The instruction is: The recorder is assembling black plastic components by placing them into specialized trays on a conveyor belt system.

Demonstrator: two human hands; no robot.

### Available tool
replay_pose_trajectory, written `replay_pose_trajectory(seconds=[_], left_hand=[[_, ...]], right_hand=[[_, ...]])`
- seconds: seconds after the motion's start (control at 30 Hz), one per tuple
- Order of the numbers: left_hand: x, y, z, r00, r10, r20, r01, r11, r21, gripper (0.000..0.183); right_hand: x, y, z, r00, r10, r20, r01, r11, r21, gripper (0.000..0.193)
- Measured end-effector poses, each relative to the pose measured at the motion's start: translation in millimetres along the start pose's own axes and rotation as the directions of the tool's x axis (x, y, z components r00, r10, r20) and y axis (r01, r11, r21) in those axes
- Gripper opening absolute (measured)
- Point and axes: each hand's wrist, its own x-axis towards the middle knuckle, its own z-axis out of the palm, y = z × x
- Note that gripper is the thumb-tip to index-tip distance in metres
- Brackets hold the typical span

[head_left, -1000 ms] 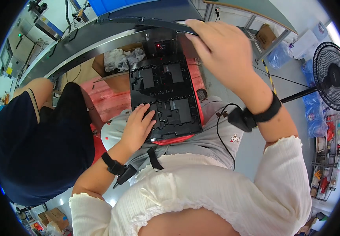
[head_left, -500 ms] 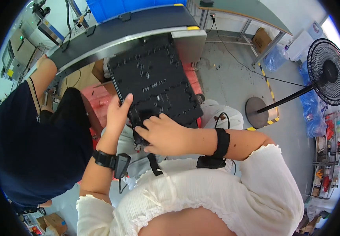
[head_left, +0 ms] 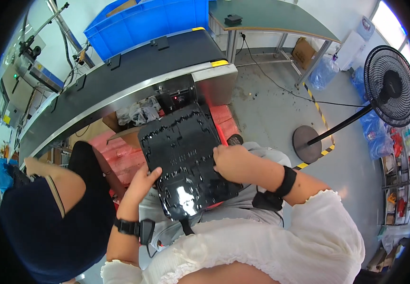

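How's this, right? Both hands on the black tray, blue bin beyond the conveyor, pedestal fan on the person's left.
Wrong side: the head view shows the pedestal fan on the person's right. Left hand and right hand on black tray, blue bin beyond conveyor: correct.

I log a black tray [head_left: 179, 146]; blue bin [head_left: 155, 31], 11 o'clock; green tabletop [head_left: 276, 20], 1 o'clock; yellow-and-black striped floor tape [head_left: 328, 149], 3 o'clock; white blouse [head_left: 243, 240], 6 o'clock.
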Motion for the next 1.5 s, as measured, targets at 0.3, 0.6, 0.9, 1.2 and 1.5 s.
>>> replay_pose_trajectory(seconds=[0.3, 0.6, 0.9, 1.2, 1.5], left_hand=[[12.5, 11.2, 4.9, 0.996, 0.067, -0.060, -0.075, 0.987, -0.141, 0.045], [12.0, 173.2, -37.3, 0.966, 0.238, -0.098, -0.135, 0.793, 0.594, 0.033], [267.0, 278.5, -85.3, 0.619, 0.784, 0.051, -0.337, 0.206, 0.919, 0.073], [245.8, 272.1, -52.2, 0.627, 0.771, 0.110, -0.376, 0.177, 0.910, 0.068], [69.6, 159.4, -21.6, 0.513, 0.829, 0.222, -0.597, 0.159, 0.786, 0.069]], right_hand=[[76.8, 68.7, -108.5, 0.968, 0.086, -0.234, -0.082, 0.996, 0.027, 0.026], [278.8, 221.3, -183.6, 0.775, 0.519, -0.359, -0.359, 0.831, 0.425, 0.064], [194.6, 180.4, -168.5, 0.655, 0.635, -0.410, -0.102, 0.611, 0.785, 0.034], [82.3, 45.6, -49.3, 0.918, 0.380, 0.110, -0.197, 0.196, 0.961, 0.037], [86.4, 39.5, 8.9, 0.911, 0.278, -0.304, -0.243, 0.959, 0.149, 0.039]])
